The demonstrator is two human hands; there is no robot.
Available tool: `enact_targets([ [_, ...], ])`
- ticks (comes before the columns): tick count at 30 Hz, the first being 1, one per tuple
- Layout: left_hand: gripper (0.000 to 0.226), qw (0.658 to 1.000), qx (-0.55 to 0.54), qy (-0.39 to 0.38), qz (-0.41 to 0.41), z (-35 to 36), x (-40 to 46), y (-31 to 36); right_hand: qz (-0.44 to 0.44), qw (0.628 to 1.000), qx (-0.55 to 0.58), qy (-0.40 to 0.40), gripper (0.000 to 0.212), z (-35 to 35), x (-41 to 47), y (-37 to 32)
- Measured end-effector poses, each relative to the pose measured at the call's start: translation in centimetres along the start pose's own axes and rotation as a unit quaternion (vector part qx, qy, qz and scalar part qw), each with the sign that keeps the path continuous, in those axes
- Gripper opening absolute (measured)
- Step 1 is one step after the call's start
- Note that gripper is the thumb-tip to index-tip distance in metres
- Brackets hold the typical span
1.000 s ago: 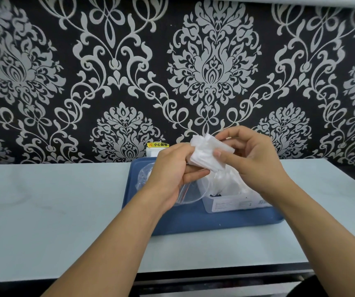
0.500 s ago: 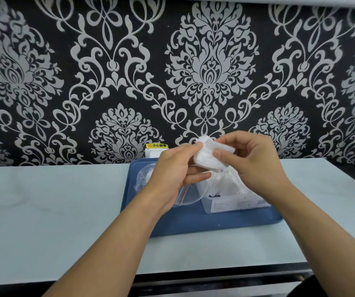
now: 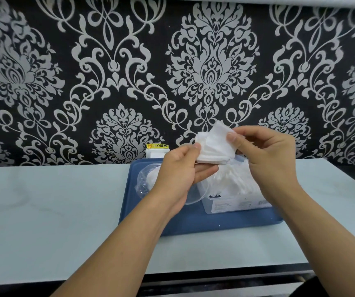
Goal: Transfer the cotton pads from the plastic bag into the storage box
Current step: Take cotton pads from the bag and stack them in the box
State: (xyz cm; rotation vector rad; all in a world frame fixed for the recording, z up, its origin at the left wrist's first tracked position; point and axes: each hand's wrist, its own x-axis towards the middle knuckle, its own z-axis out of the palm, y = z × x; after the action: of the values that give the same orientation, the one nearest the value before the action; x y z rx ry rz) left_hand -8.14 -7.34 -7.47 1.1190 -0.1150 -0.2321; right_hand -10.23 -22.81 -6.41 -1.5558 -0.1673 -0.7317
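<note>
Pads stack [image 3: 212, 147] pinched between left hand [image 3: 177, 174] and right hand [image 3: 266, 156], fingers clamped, above storage box [image 3: 236, 205] at 5 o'clock; box partly filled, transfer midway.

Yellow warning sticker [image 3: 157, 145] on white wall box: "小心触电". Storage box label [image 3: 236, 204] print unreadable.

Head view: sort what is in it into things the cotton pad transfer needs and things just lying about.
Needed:
- cotton pads, held by left hand and right hand
- plastic bag
- storage box

Lying about:
- blue tray
- white object with yellow label behind the tray
- table
</note>
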Motion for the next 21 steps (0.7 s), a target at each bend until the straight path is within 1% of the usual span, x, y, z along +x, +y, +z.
enact_targets([
  [2, 0.022, 1.0, 0.009, 0.004, 0.004, -0.1, 0.2, 0.0, 0.02, 0.999, 0.034, -0.009, 0.01, -0.4, 0.4, -0.4],
  [4, 0.023, 1.0, 0.029, 0.005, 0.009, -0.2, 0.3, -0.2, 0.046, 0.995, 0.064, -0.054, 0.012, -0.7, 0.7, -0.7],
  [6, 0.023, 0.999, 0.051, -0.004, 0.018, -0.2, 0.4, -0.4, 0.046, 0.993, 0.029, -0.1, 0.01, -0.6, 0.7, -0.7],
  [7, 0.023, 0.998, 0.059, -0.011, 0.02, -0.2, 0.4, -0.4, 0.043, 0.993, 0.002, -0.11, 0.009, -0.5, 0.6, -0.5],
  [12, 0.023, 0.997, 0.063, -0.025, 0.019, -0.1, 0.4, -0.6, 0.037, 0.989, -0.077, -0.118, 0.007, -0.3, 0.9, -0.2],
  [18, 0.028, 0.996, 0.081, -0.03, 0.033, -0.2, 0.7, -1.1, 0.04, 0.983, -0.116, -0.137, 0.005, -0.6, 1.6, -0.2],
  [21, 0.028, 0.998, 0.059, -0.033, 0.019, 0.4, 0.8, -0.9, 0.023, 0.981, -0.139, -0.136, 0.006, -0.9, 1.8, 0.1],
])
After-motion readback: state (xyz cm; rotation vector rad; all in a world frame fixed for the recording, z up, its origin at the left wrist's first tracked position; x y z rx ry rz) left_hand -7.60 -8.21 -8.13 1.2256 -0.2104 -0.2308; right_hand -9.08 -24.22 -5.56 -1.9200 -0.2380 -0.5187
